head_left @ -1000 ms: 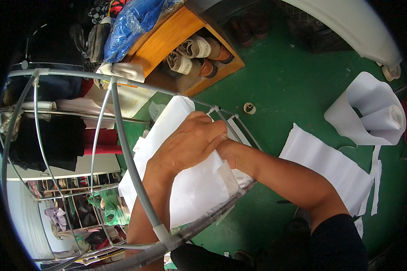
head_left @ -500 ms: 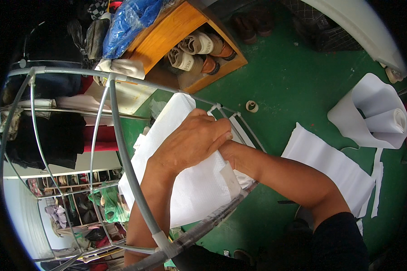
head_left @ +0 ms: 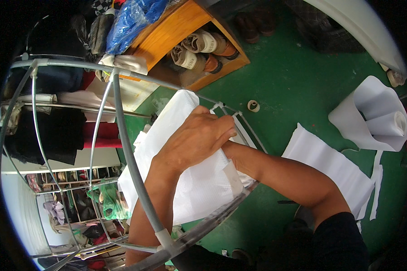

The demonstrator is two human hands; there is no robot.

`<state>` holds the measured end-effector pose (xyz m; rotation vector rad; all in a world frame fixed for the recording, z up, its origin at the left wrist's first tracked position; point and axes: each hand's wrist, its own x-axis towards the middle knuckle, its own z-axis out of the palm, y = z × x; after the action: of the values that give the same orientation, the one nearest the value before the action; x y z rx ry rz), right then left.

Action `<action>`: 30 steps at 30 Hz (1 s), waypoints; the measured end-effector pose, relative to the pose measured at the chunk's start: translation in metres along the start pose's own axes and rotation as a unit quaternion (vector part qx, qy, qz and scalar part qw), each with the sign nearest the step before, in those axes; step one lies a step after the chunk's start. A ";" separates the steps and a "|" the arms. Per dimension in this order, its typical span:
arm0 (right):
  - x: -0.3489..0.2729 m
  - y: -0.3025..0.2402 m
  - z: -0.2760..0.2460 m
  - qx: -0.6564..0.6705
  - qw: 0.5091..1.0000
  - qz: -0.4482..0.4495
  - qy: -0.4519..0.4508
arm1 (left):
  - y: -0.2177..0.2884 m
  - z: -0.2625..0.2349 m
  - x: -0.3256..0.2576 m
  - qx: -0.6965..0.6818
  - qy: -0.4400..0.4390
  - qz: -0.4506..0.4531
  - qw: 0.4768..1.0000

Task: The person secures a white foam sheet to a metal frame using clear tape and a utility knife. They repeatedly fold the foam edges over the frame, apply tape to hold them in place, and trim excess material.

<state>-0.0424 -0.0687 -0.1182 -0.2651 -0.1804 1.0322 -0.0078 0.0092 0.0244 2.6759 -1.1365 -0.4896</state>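
Observation:
A white textured sheet (head_left: 203,194) lies folded over inside a grey tubular metal frame (head_left: 126,131). My left hand (head_left: 196,135) is closed over the sheet's upper fold, its fingers curled at the edge. From the right, my right forearm (head_left: 276,171) reaches in under my left hand. My right hand is hidden behind the sheet and my left hand, so its fingers do not show. A pale strip (head_left: 233,179), which looks like tape, sits on the sheet's lower right edge.
A wooden shoe cubby (head_left: 221,58) with shoes stands beyond the frame. On the green floor lie a tape roll (head_left: 253,106), a flat white sheet (head_left: 325,165) and a curled white roll (head_left: 371,113). Clothes (head_left: 45,135) and a green bag (head_left: 111,203) are at left.
The view has shifted a little, so the frame and cubby appear slightly farther right. Both arms keep nearly the same pose, and my left hand stays on the sheet's fold.

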 end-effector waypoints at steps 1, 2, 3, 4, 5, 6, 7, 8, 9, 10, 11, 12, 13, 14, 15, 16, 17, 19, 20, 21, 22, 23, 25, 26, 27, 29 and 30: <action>0.000 0.000 0.001 -0.006 1.000 -0.001 0.003 | 0.000 0.001 0.000 -0.003 0.001 -0.001 1.000; 0.002 0.000 0.002 -0.014 1.000 0.000 0.007 | 0.000 0.001 0.000 -0.007 0.002 -0.003 1.000; 0.003 0.000 0.002 -0.020 1.000 0.001 0.009 | -0.001 0.001 0.000 0.002 0.002 -0.002 1.000; 0.006 -0.001 0.003 -0.030 0.999 -0.001 0.014 | -0.001 0.001 -0.001 0.010 0.001 -0.001 1.000; 0.007 -0.002 0.002 -0.043 0.999 -0.004 0.023 | -0.001 0.001 0.000 0.017 0.000 0.002 1.000; 0.009 -0.003 0.002 -0.056 0.998 -0.006 0.029 | -0.002 0.002 0.000 0.016 -0.003 0.001 1.000; 0.010 -0.004 0.001 -0.073 0.997 -0.008 0.038 | -0.002 0.002 0.001 0.015 -0.006 0.000 1.000; 0.011 -0.005 0.001 -0.087 0.995 -0.011 0.045 | -0.002 0.002 0.002 0.014 -0.010 -0.002 1.000; 0.013 -0.007 0.002 -0.104 0.993 -0.015 0.051 | -0.002 0.002 0.002 0.015 -0.010 -0.004 1.000; 0.014 -0.008 0.001 -0.121 0.991 -0.018 0.059 | -0.002 0.002 0.003 0.015 -0.011 -0.005 1.000; 0.017 -0.008 0.003 -0.138 0.988 -0.018 0.062 | -0.001 0.002 0.001 0.017 -0.012 -0.010 1.000; 0.018 -0.006 0.006 -0.148 0.987 -0.019 0.062 | -0.001 0.001 -0.001 0.018 -0.012 -0.013 1.000; 0.020 -0.006 0.007 -0.165 0.984 -0.019 0.064 | 0.000 -0.001 -0.004 0.018 -0.011 -0.017 1.000; 0.020 -0.008 0.006 -0.188 0.979 -0.023 0.072 | 0.000 0.000 -0.002 0.015 -0.009 -0.013 1.000; 0.019 -0.009 0.004 -0.206 0.975 -0.027 0.080 | -0.001 0.002 -0.001 0.011 -0.004 -0.007 1.000; 0.019 -0.010 0.003 -0.225 0.970 -0.030 0.086 | -0.003 0.003 -0.001 0.006 0.001 -0.002 1.000; 0.018 -0.010 0.002 -0.243 0.965 -0.034 0.094 | -0.004 0.004 -0.001 0.002 0.007 0.003 1.000; 0.017 -0.012 -0.001 -0.282 0.952 -0.042 0.115 | -0.003 0.002 0.002 -0.003 0.004 -0.006 1.000; 0.018 -0.012 -0.001 -0.298 0.945 -0.045 0.125 | -0.003 0.001 0.001 -0.004 0.002 -0.014 1.000; 0.017 -0.013 -0.003 -0.301 0.942 -0.053 0.139 | -0.002 0.000 0.000 -0.010 0.009 -0.014 1.000; 0.015 -0.015 -0.004 -0.290 0.943 -0.063 0.152 | -0.001 0.000 0.001 -0.016 0.016 -0.012 1.000; 0.011 -0.015 -0.006 -0.266 0.947 -0.072 0.167 | -0.001 0.000 0.000 -0.022 0.025 -0.012 0.999; -0.003 -0.018 -0.013 -0.144 0.968 -0.112 0.169 | -0.003 0.001 0.000 -0.037 0.028 -0.031 0.998; -0.009 -0.018 -0.014 -0.082 0.975 -0.128 0.163 | -0.004 -0.001 -0.005 -0.041 0.030 -0.048 0.998; -0.021 -0.025 -0.011 -0.017 0.983 -0.140 0.114 | -0.004 -0.002 -0.006 -0.137 0.068 -0.059 0.986; -0.035 -0.039 0.003 0.029 0.988 -0.139 0.066 | -0.005 -0.002 -0.008 -0.327 0.139 -0.075 0.932; -0.039 -0.044 0.011 0.054 0.988 -0.139 0.037 | -0.008 -0.003 -0.012 -0.323 0.203 -0.066 0.922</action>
<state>-0.0293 -0.1226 -0.0953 -0.1736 -0.0903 0.7512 -0.0093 0.0237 0.0276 2.1296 -0.5474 -0.2454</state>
